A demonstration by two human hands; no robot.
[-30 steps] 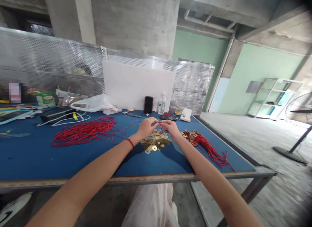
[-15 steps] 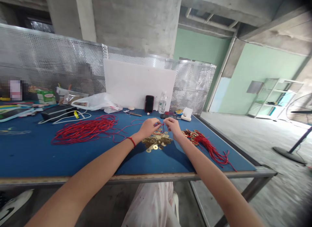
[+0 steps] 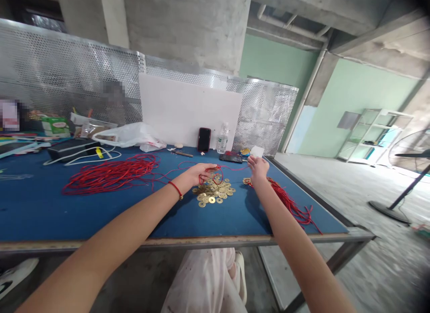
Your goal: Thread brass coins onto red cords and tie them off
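A thin red cord (image 3: 235, 169) stretches between my two hands above the table. My left hand (image 3: 201, 173) pinches it, with a loop of cord hanging from the fingers over a pile of brass coins (image 3: 215, 191) with holes in their middles. Off to the right, my right hand (image 3: 258, 167) has its fingers closed on the cord's other end. Beneath that hand and forearm lies a bundle of red cords (image 3: 290, 203) with coins at its far end, partly hidden. On the left spreads a large heap of loose red cord (image 3: 112, 175).
Along the back stand a phone (image 3: 204, 139) and a water bottle (image 3: 222, 139). A dark flat device (image 3: 230, 158) lies nearby. Left of them are a white plastic bag (image 3: 131, 136) and a black box (image 3: 72, 149) with a white cable. The blue tabletop (image 3: 101, 219) ends in a metal edge.
My right hand has moved right, away from my left hand, drawing the red cord out between them. My left hand stays above the coins, shifted slightly left. The view has tilted slightly.
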